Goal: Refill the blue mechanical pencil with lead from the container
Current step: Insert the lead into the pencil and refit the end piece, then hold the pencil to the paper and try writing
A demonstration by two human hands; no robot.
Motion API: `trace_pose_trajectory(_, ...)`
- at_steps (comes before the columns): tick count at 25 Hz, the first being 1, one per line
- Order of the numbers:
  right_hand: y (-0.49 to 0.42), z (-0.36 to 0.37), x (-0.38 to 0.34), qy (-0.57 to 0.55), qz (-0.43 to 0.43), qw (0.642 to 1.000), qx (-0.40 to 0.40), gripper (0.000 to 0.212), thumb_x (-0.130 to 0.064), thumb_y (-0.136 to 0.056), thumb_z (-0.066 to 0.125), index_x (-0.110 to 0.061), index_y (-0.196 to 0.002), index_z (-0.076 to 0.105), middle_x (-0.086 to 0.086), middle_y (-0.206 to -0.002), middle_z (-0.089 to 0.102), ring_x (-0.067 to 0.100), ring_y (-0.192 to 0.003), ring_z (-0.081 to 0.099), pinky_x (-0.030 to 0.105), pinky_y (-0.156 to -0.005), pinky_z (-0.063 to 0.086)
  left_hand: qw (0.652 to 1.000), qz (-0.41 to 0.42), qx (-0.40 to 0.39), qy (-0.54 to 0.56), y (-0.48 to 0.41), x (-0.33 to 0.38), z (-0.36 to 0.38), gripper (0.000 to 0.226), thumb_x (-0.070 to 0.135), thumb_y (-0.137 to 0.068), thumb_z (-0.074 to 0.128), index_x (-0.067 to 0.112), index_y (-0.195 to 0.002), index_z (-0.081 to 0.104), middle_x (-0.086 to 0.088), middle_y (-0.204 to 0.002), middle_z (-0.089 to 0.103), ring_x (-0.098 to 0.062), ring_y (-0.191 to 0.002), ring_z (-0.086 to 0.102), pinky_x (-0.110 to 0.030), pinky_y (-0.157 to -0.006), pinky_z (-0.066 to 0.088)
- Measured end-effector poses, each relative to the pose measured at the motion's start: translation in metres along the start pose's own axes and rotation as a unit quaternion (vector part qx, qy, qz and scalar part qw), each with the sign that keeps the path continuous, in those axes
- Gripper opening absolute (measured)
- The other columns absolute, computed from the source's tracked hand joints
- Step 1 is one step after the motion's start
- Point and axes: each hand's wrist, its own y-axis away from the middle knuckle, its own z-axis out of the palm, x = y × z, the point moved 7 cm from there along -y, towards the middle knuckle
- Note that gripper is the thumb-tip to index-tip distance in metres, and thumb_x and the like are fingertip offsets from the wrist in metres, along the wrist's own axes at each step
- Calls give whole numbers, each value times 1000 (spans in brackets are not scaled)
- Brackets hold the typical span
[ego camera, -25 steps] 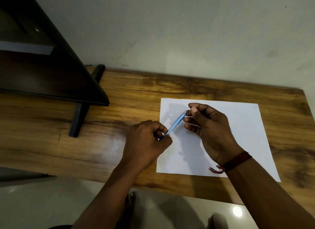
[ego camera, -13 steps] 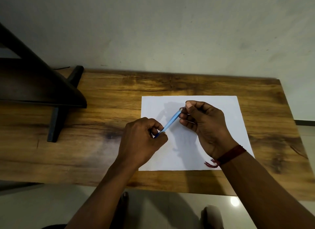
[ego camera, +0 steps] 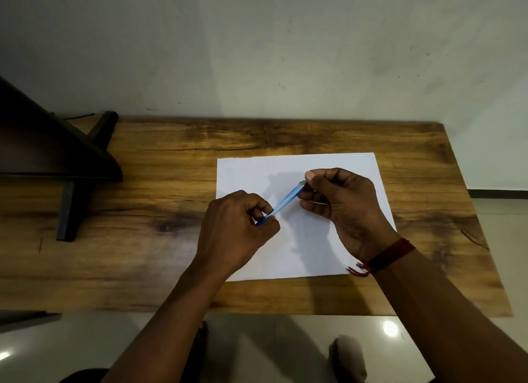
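The blue mechanical pencil [ego camera: 285, 200] slants from lower left to upper right above a white sheet of paper [ego camera: 337, 165]. My left hand [ego camera: 237, 228] grips its lower end between curled fingers and thumb. My right hand [ego camera: 340, 205] pinches the upper end with thumb and forefinger. A thin pale sliver shows between the lower right fingers; I cannot tell what it is. No lead container is visible.
The paper lies on a wooden table [ego camera: 160, 211] set against a pale wall. A dark monitor on its black stand [ego camera: 68, 208] occupies the table's left side. The near table edge runs just below my forearms, with floor beneath.
The view has shifted, so the table and paper sit further left in frame. Both hands keep the same hold on the pencil, with the right thumb pressed a little closer to its top.
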Motion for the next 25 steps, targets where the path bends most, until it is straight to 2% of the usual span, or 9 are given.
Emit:
trace_pose_trajectory(4,2,-3,-8,27,-44,998,33,31,-35,-89,65,-5,-84,73,13,-83,75,24,-78,74,32,-64,60,1000,20,-6,3,1,7,3,14,22,-73,79,18,-86,75,9,-75,64,-6,-62,59,-9,-59,42)
trace_pose_trajectory(7,7,-1,-14,65,-105,990,65,33,-37,-91,61,-6,-85,73,12,-81,74,20,-75,74,30,-61,59,1000,23,-2,14,2,12,3,12,22,-73,79,19,-84,74,13,-73,61,-3,-62,59,-3,-54,41)
trace_pose_trajectory(11,14,2,-19,81,-160,979,97,35,-43,-92,56,-13,-88,74,4,-76,73,17,-70,73,26,-56,58,998,47,8,42,4,17,3,10,19,-76,77,17,-85,74,11,-75,62,-2,-65,60,-3,-61,47)
trace_pose_trajectory(15,22,8,-27,146,-249,950,119,40,-47,-89,50,-13,-87,70,-1,-73,70,11,-69,72,24,-54,58,996,76,8,42,8,21,4,9,19,-79,76,13,-85,73,10,-76,61,0,-62,57,-1,-66,45)
trace_pose_trajectory(19,21,11,-20,127,-218,961,115,36,-46,-89,51,-15,-89,69,-3,-75,70,12,-69,72,27,-56,59,996,82,20,28,10,19,1,10,19,-80,74,11,-85,73,0,-77,68,-2,-61,55,-3,-60,42)
trace_pose_trajectory(21,17,16,-14,87,-184,976,79,26,-37,-93,55,-16,-99,70,2,-78,73,16,-73,73,30,-60,61,995,87,32,33,7,19,-3,12,19,-80,74,10,-87,73,-2,-80,69,-6,-64,57,-7,-61,44)
trace_pose_trajectory(23,14,27,-1,19,-112,993,17,22,-30,-96,55,-18,-110,66,7,-85,76,21,-81,73,30,-64,60,994,89,49,39,3,19,-8,14,19,-82,73,9,-91,73,-3,-84,68,-7,-67,59,-8,-62,46)
trace_pose_trajectory(25,13,41,15,-45,-26,998,-36,29,-34,-98,50,-15,-111,67,11,-92,76,25,-90,72,32,-71,59,993,93,65,30,0,17,-11,18,20,-82,72,7,-94,73,-6,-87,68,-8,-71,58,-7,-64,43)
